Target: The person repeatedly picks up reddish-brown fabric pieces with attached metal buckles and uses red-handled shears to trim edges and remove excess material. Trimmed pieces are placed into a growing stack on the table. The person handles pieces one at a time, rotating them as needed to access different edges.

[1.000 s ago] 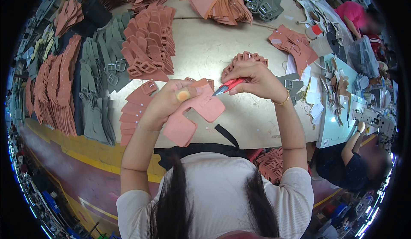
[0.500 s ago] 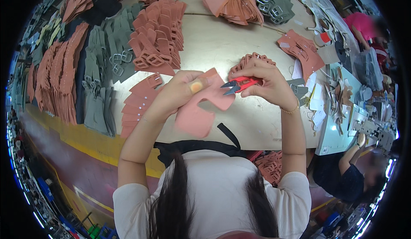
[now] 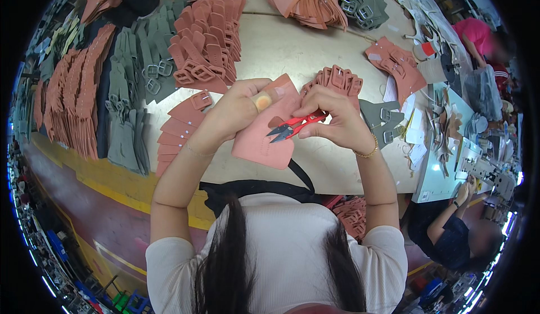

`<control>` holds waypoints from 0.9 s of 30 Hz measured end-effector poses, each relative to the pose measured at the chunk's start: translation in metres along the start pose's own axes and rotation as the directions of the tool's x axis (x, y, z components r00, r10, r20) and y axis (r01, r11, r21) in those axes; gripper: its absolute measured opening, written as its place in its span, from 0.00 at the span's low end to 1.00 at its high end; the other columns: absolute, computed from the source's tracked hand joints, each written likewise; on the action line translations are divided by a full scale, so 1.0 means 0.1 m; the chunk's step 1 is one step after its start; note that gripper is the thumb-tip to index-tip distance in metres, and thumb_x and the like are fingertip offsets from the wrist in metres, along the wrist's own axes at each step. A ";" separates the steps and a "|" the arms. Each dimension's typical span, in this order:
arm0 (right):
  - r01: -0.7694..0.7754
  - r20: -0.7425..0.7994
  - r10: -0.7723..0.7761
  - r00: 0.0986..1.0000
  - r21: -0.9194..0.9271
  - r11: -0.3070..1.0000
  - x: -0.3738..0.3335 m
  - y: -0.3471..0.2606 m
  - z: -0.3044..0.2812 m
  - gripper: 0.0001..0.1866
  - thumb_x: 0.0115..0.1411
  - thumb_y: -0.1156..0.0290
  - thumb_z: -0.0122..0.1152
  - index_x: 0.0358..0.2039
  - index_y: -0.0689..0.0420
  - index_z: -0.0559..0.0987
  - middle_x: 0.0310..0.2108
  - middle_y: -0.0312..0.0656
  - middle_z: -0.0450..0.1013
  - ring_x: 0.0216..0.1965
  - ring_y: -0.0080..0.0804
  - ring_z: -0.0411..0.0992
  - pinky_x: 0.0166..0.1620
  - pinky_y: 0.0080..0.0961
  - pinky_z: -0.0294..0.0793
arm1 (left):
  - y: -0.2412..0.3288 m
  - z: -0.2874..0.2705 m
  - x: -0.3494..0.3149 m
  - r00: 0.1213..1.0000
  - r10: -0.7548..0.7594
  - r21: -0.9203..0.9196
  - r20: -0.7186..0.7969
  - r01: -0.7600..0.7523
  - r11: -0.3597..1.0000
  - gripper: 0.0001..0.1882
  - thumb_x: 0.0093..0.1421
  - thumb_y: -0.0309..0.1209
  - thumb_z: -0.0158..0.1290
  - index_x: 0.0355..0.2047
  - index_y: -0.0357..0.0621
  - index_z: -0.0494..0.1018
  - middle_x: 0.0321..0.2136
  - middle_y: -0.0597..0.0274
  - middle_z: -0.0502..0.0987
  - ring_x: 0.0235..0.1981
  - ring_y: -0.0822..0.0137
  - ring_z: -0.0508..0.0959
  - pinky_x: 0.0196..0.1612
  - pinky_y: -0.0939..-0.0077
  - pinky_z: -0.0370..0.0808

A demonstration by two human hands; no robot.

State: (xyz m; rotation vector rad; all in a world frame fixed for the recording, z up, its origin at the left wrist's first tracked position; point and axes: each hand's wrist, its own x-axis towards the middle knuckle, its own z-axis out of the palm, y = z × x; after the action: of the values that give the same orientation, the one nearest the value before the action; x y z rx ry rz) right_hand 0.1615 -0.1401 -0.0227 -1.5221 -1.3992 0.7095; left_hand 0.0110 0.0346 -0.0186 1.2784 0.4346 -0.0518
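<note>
- A salmon-pink leather-like piece [image 3: 260,143] is held up above the near middle of the tabletop [image 3: 281,47], between the two hands.
- It looks flat, smooth and matt, with a broad near end and softly rounded corners; a paler band crosses its narrower far end.
- A short row of small, faint marks runs along its near part, too fine to make out.
- The left hand [image 3: 239,109] pinches the piece by its far left side, thumb on top; a tan wrap [image 3: 262,101] circles that thumb.
- The right hand [image 3: 336,118] grips red-handled thread snips [image 3: 306,120], their dark blades slightly parted and pointing left over the piece; whether they touch it, I cannot tell.
- Just beyond the right hand lies a cluster of salmon-pink buckled straps [image 3: 337,79]; left of the left hand, flat salmon-pink pieces [image 3: 179,127] overlap in a fan.
</note>
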 end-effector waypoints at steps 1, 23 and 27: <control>0.008 0.007 -0.008 1.000 0.018 1.000 0.00 0.00 0.01 0.18 0.44 0.62 0.74 0.34 0.57 0.81 0.31 0.34 0.73 0.32 0.25 0.69 0.34 0.20 0.69 | 0.01 -0.01 0.01 1.000 -0.013 0.000 0.019 0.013 1.000 0.19 0.64 0.39 0.51 0.43 0.32 0.73 0.33 0.62 0.77 0.31 0.79 0.77 0.33 0.86 0.75; -0.072 -0.011 0.076 0.997 0.211 0.975 -0.02 0.04 0.02 0.15 0.45 0.70 0.75 0.33 0.61 0.81 0.32 0.36 0.69 0.36 0.24 0.69 0.39 0.18 0.69 | -0.01 0.03 0.07 0.996 -0.087 -0.089 0.023 0.089 0.992 0.20 0.65 0.39 0.53 0.44 0.30 0.73 0.32 0.60 0.78 0.27 0.79 0.76 0.28 0.83 0.76; -0.076 -0.027 0.086 0.996 0.257 0.963 -0.03 0.04 0.02 0.15 0.46 0.70 0.75 0.33 0.61 0.81 0.33 0.36 0.69 0.36 0.24 0.69 0.39 0.18 0.69 | -0.01 0.05 0.08 0.995 -0.099 -0.087 0.014 0.100 0.991 0.20 0.64 0.39 0.53 0.44 0.30 0.73 0.32 0.60 0.78 0.26 0.79 0.76 0.27 0.83 0.76</control>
State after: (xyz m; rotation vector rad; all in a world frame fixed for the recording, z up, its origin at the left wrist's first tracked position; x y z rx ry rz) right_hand 0.1613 -0.1419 -0.0278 -1.3865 -1.1724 0.8716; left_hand 0.0193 0.0316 -0.0216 1.1694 0.4878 -0.1218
